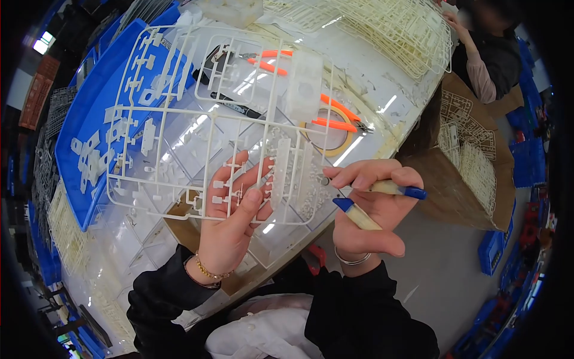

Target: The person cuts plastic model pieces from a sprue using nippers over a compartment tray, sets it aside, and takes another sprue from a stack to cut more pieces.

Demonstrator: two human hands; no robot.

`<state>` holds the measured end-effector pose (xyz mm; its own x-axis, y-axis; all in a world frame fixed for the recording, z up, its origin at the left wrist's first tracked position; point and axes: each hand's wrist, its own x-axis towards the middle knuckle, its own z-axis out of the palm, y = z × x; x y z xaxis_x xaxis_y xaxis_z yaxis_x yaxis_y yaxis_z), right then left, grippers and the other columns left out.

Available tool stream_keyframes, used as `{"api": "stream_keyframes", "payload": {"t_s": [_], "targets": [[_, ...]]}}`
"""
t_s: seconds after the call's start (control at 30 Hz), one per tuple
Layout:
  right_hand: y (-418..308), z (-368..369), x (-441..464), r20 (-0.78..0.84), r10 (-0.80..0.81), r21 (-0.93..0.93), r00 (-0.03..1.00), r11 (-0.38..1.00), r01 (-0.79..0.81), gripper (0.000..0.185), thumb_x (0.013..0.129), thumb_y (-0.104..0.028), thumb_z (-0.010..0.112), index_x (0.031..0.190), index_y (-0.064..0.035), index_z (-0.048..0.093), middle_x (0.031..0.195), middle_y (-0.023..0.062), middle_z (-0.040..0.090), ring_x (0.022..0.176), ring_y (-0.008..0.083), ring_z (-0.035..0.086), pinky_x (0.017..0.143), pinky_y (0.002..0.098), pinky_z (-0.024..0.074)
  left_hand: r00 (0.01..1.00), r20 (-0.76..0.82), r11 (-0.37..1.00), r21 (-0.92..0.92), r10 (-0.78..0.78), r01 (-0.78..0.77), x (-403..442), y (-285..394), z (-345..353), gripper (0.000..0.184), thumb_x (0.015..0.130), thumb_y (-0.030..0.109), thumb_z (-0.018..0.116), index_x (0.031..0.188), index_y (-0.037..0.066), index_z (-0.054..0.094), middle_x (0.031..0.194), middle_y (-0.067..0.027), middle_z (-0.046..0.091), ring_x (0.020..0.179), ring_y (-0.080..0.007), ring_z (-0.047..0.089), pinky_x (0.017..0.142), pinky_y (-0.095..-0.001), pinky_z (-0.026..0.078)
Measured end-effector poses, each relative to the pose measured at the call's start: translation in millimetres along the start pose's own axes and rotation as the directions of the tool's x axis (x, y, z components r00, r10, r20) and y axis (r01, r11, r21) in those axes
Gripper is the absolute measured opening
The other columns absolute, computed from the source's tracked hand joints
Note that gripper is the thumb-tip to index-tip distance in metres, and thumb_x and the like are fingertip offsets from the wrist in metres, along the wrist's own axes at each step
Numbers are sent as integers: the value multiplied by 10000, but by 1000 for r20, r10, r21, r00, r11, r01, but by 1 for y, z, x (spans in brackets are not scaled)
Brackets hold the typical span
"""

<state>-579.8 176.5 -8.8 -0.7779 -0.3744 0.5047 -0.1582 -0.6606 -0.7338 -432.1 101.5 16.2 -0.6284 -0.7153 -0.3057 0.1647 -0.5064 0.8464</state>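
A large white plastic sprue frame [210, 128] with small moulded parts is held up over the table. My left hand [236, 200] grips its lower middle, thumb on top and fingers behind the bars. To the right, my right hand [376, 206] is wrapped round nippers with cream and blue handles [385, 188]. Their handles are spread, and their tip points at the sprue's lower right edge. Behind the frame lie orange-handled nippers [269, 63], a second orange-handled pair [338, 113], a roll of tape [329, 140] and a black marker [236, 105].
A blue tray [75, 173] with white parts stands at the left. Stacked sprues [394, 33] cover the table's far side. A cardboard box [472, 173] of sprues stands at the right, near another person [493, 60]. The table edge [412, 119] runs diagonally.
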Motion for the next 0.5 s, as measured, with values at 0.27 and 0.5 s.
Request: {"api": "stream_keyframes", "payload": {"t_s": [0.27, 0.5], "targets": [[-1, 3, -4, 25, 127, -29, 992, 992, -126, 933, 616, -817, 516, 1120, -70, 274, 870, 111, 501, 732, 221, 593, 731, 438, 561, 1000, 5, 1000, -12, -1, 1, 0, -1, -2, 547, 976, 99, 474, 1460, 181, 231, 1411, -84, 441, 1147, -134, 545, 884, -244, 503], [4, 2, -6, 63, 84, -18, 994, 996, -83, 838, 676, -777, 497, 1075, -74, 279, 881, 112, 492, 750, 211, 588, 750, 422, 558, 1000, 25, 998, -57, -11, 13, 2, -2, -3, 520, 972, 94, 488, 1435, 161, 261, 1398, -93, 451, 1183, -158, 525, 925, -277, 481]]}}
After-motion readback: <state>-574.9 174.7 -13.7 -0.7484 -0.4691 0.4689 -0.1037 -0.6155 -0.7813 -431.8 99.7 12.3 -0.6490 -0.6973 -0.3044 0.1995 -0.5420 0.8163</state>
